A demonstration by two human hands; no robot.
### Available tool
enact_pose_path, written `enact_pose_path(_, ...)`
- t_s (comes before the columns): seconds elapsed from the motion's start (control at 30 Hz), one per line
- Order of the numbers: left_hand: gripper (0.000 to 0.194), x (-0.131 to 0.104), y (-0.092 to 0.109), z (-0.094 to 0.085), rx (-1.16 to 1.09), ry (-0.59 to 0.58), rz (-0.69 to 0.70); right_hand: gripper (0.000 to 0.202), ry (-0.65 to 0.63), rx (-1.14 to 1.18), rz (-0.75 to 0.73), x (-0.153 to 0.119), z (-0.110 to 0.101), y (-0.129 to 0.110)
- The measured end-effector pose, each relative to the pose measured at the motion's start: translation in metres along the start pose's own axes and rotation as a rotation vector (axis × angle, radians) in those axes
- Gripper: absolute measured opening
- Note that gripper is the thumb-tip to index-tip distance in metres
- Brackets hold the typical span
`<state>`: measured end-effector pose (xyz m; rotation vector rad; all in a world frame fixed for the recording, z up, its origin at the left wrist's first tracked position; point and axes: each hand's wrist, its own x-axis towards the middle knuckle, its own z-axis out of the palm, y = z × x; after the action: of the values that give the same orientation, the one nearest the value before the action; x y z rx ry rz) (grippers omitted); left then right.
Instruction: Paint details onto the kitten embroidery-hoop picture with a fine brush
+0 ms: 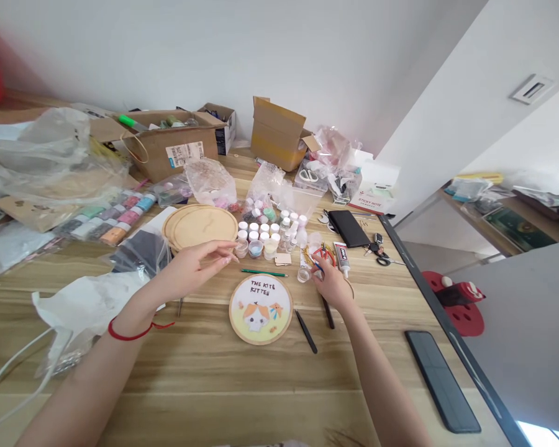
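Observation:
In the middle of the table lies a round wooden-rimmed disc (261,308) with a cat drawing and the words "THE KIT& KITTEN". My left hand (198,268) is open, its fingers stretched towards small open jars, one with pale blue contents (256,249) and one with cream contents (271,249). To the right, my right hand (333,283) has its fingers curled at red-handled pliers (327,253) and a small blue-and-yellow item; what it pinches is unclear. A small clear cup (304,274) is beside its fingertips. Black tweezers (306,332) and a green pencil (264,272) lie near the disc.
White-lidded jars (264,230) stand behind the disc, with stacked wooden rounds (200,226) to their left. Further back are cardboard boxes (177,146) and plastic bags. A glue tube (341,256), a black pouch (348,228) and a phone (441,380) lie on the right.

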<state>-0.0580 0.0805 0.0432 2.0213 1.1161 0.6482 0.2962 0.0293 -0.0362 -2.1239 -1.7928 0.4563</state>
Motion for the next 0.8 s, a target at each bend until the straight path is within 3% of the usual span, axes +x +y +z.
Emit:
enact_pose_path(0.3, 0.040, 0.009, 0.013, 0.036, -0.037, -0.154, 0.057, 0.053, 0.041, 0.101, -0.043, 0.004, -0.008, -0.007)
enact_pose_path(0.53, 0.064, 0.036, 0.019, 0.080, -0.263, -0.153, 0.040, 0.063, 0.096, 0.273, -0.289, -0.002, -0.054, -0.063)
enact_pose_path(0.63, 0.067, 0.043, 0.028, 0.082, -0.395, -0.153, 0.047, 0.066, 0.098, 0.254, -0.352, -0.006, -0.076, -0.092)
enact_pose_path(0.8, 0.052, 0.044, 0.043, 0.073, -0.571, -0.045, 0.070, 0.069, 0.074, 0.211, -0.422, -0.013, -0.104, -0.125)
